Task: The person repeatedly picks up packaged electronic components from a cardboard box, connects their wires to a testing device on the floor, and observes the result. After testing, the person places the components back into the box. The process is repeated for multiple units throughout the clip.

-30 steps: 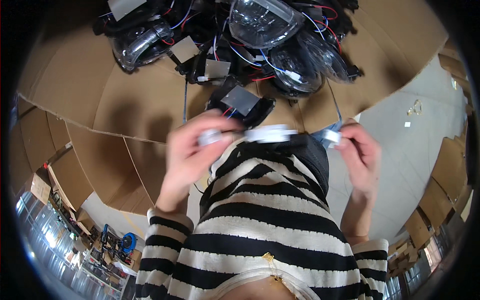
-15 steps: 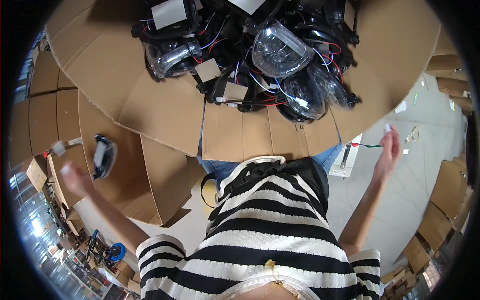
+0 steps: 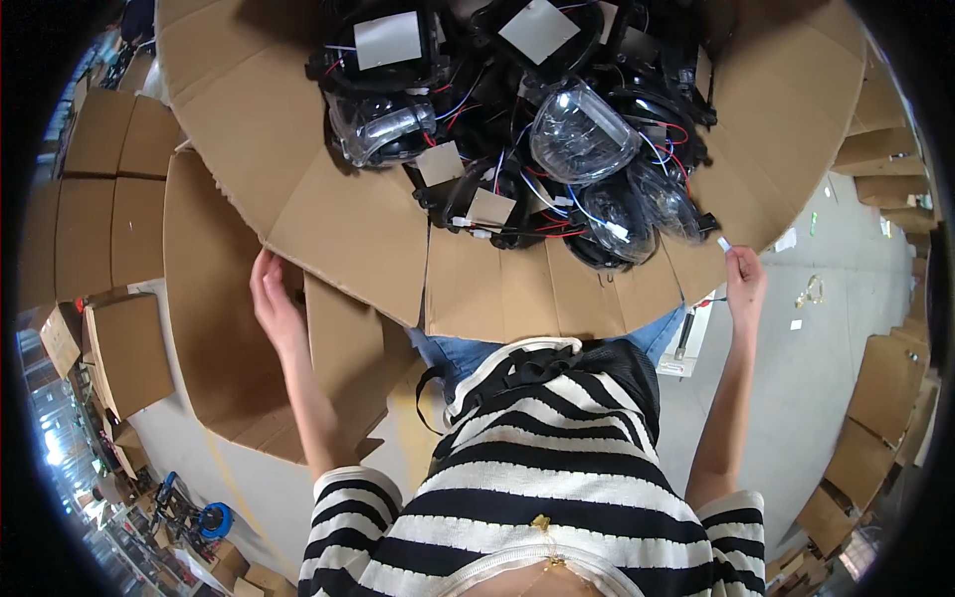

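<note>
Pinched between the fingers of my right hand (image 3: pixel 745 284) is a small white connector (image 3: pixel 724 244), its tip pointing at the box's right flap. A short stretch of green wire (image 3: pixel 712 299) shows beside that hand. My left hand (image 3: pixel 276 301) is at the lower left edge of the large cardboard box (image 3: pixel 308 214); its fingers are stretched out, and I cannot tell whether they touch the flap. Inside the large box lie several clear-lensed black lamps (image 3: pixel 585 134) with red, blue and white wires and pale labels.
Below my left hand stands a second cardboard box (image 3: pixel 224 348), open at the top. Stacked cartons (image 3: pixel 109 199) line the left side, more cartons (image 3: pixel 865 428) the right. A black-handled tool (image 3: pixel 685 333) rests on a white surface by my right leg. Scraps (image 3: pixel 811 291) litter the floor.
A lamp seen beside my left hand over the second box is out of sight. My left hand has moved right and up to the large box's edge; my right hand has moved left toward its flap.
</note>
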Motion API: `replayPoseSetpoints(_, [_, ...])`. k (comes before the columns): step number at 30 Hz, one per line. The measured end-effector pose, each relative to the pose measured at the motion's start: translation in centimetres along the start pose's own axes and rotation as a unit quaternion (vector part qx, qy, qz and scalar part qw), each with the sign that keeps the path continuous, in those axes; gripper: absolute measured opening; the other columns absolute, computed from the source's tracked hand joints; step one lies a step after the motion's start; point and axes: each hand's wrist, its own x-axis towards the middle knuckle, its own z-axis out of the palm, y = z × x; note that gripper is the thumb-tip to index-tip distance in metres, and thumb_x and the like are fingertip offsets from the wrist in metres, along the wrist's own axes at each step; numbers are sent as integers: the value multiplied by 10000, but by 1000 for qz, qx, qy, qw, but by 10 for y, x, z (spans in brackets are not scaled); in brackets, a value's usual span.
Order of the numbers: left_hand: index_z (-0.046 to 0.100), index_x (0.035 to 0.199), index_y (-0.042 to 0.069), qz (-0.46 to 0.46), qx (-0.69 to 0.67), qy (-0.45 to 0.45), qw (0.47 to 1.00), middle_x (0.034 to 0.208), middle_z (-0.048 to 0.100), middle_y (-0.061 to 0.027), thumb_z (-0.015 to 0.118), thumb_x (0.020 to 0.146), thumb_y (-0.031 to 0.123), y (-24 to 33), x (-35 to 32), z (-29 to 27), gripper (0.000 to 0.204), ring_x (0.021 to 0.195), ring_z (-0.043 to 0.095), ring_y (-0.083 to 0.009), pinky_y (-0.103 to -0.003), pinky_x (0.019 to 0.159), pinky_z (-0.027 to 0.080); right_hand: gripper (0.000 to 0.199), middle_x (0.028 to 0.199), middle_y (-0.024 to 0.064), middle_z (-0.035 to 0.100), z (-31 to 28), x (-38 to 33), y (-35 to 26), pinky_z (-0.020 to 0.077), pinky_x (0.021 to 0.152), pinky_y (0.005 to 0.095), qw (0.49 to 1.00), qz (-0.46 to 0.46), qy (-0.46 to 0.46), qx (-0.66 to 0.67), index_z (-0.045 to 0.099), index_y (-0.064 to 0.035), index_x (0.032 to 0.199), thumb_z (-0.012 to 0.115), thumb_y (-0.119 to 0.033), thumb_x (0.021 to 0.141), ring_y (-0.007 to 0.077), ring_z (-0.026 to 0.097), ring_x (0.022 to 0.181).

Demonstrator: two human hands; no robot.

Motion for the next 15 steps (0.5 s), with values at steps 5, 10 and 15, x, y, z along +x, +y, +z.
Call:
replayPoseSetpoints(5, [427,1091,-66,-41,-111,55,991,1039,514,-113,388,879,178,14,-4,69,325,928,486,-170,-278,811,371,100,525,-16,371,4,4,1,273,435,216,999,-41,2,9,548,-20,767,521,-115,776,46,330,491])
replayPoseSetpoints(10, [449,1069,-63,-2,-123,12,992,1001,537,-104,390,864,140,7,9,68,294,889,509,-172,-277,776,392,158,564,73,487,4,22,27,354,485,254,994,-99,15,-36,564,0,792,525,-151,767,113,416,503])
replayPoseSetpoints(15, [473,1042,-56,28,-97,18,995,981,555,-117,396,840,120,8,20,68,279,889,519,-176,-278,778,387,200,664,148,563,-7,31,24,404,566,290,990,-109,-5,-85,583,-1,822,524,-182,759,182,498,567])
